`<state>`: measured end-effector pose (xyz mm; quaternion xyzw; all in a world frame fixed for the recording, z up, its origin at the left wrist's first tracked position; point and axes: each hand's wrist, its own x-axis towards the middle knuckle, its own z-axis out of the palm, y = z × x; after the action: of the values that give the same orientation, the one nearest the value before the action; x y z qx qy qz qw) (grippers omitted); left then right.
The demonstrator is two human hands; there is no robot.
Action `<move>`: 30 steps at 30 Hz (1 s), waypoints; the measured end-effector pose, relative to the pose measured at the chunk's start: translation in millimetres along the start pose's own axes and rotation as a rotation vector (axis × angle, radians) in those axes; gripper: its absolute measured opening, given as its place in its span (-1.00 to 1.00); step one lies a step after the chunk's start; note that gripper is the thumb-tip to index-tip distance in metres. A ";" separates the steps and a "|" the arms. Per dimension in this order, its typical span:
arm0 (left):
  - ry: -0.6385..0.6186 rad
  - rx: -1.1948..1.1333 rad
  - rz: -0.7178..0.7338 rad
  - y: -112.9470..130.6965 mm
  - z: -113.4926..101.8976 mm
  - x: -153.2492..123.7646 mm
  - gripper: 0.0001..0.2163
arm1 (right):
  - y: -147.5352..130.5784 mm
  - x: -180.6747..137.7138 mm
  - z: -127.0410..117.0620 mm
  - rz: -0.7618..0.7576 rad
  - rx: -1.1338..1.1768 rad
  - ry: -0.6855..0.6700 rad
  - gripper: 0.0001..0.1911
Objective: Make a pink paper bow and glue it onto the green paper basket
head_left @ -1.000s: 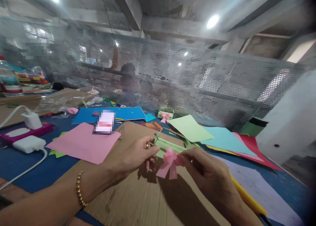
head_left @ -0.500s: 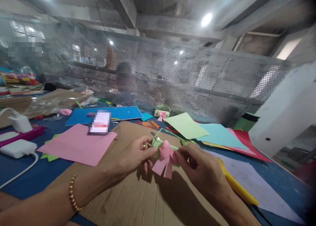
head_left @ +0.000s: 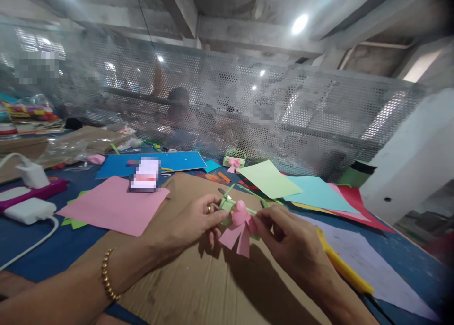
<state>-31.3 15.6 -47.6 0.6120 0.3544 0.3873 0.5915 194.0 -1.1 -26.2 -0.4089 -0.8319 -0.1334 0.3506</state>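
Observation:
I hold a small light-green paper basket point(head_left: 227, 204) with a thin handle over a brown cardboard sheet point(head_left: 198, 287). A pink paper bow point(head_left: 238, 226) sits on its front. My left hand point(head_left: 187, 223), with a gold bead bracelet on the wrist, pinches the basket's left end. My right hand point(head_left: 289, 242) grips its right end, fingers closed beside the bow. A second green basket with a pink bow point(head_left: 234, 161) stands farther back on the table.
Coloured paper sheets lie around: pink point(head_left: 113, 206) to the left, blue point(head_left: 152, 163) behind, green point(head_left: 269, 179), cyan and red to the right. A yellow tool point(head_left: 342, 266) lies by my right wrist. White chargers point(head_left: 30, 210) sit at the left. A perforated screen point(head_left: 248, 112) stands behind, with people beyond it.
The basket has turned in my hands, so the bow now faces me more squarely and sits slightly left and higher. Both hands keep their grip.

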 end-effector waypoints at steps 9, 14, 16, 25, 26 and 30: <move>-0.007 -0.018 0.014 -1.9 -0.4 -2.2 -0.74 | -0.1 -1.3 -0.7 -0.001 -0.017 -0.005 -0.80; -0.025 -0.005 0.016 -2.0 -0.8 -2.8 -0.75 | 2.4 -2.1 2.0 0.000 -0.014 0.010 -0.82; -0.026 -0.010 0.017 -2.6 -1.0 -2.7 -0.76 | 3.5 -2.6 2.8 -0.001 -0.014 0.015 -0.82; -0.019 -0.004 0.009 -3.8 -1.4 -2.4 -0.77 | 2.0 -2.7 2.0 0.004 -0.006 0.004 -0.82; -0.022 -0.004 0.011 -3.9 -1.5 -2.8 -0.77 | 1.8 -2.7 1.8 0.005 -0.006 0.002 -0.82; -0.026 0.002 0.012 -4.0 -2.1 -3.2 -0.77 | 2.2 -3.0 1.4 0.004 -0.011 0.000 -0.82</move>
<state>-34.6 13.9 -51.8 0.6196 0.3433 0.3824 0.5933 196.3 -0.8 -29.5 -0.4124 -0.8303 -0.1373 0.3487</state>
